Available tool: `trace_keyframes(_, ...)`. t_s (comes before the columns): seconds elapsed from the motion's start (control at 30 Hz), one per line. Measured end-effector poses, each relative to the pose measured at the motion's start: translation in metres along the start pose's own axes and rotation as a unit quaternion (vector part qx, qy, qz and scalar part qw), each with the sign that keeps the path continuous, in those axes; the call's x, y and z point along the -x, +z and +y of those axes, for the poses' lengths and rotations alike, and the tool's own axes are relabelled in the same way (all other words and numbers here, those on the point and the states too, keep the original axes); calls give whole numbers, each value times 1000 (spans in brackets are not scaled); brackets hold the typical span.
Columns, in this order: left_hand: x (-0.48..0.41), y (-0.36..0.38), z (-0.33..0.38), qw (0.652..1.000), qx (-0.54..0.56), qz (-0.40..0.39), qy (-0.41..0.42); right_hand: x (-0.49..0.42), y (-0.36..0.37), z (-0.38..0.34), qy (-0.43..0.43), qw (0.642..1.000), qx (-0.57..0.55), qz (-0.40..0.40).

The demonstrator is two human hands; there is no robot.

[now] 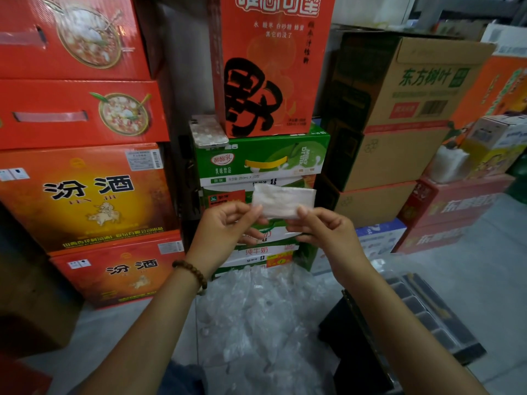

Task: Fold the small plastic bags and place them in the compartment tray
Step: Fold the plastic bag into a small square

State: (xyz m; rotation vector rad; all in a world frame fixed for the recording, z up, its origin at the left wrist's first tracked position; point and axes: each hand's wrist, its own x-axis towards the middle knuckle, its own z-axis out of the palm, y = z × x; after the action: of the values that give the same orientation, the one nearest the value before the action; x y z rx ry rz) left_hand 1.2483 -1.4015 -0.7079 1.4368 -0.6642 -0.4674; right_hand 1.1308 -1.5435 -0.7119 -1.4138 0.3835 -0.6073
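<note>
Left grip, right grip pinch lower edge of small translucent white plastic bag, mid-air. Risk: slick film could slip or unfold before reaching dark compartment tray.

head view | worn on head, wide-angle | faces forward and down | left hand, right hand close | cartons just beyond

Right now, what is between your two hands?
Head view: a small plastic bag spans the gap, pinched by the left hand at one lower corner and the right hand at the other.
</note>
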Motion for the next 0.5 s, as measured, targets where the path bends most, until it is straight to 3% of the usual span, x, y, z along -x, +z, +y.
trace_keyframes(0.2,-1,4,-1,998,61,20,-12,-3,-2,1,9,999,-5,39)
trace_keyframes(0.3,0,8,-3,998,28,-2,-52,-4,-3,2,-4,999,9,51)
trace_keyframes(0.4,1,18,-10,995,0,-45,-94,-3,-1,4,-12,999,22,40)
trace_keyframes(0.5,-1,26,-13,994,52,-22,-96,-2,2,7,-22,999,42,23)
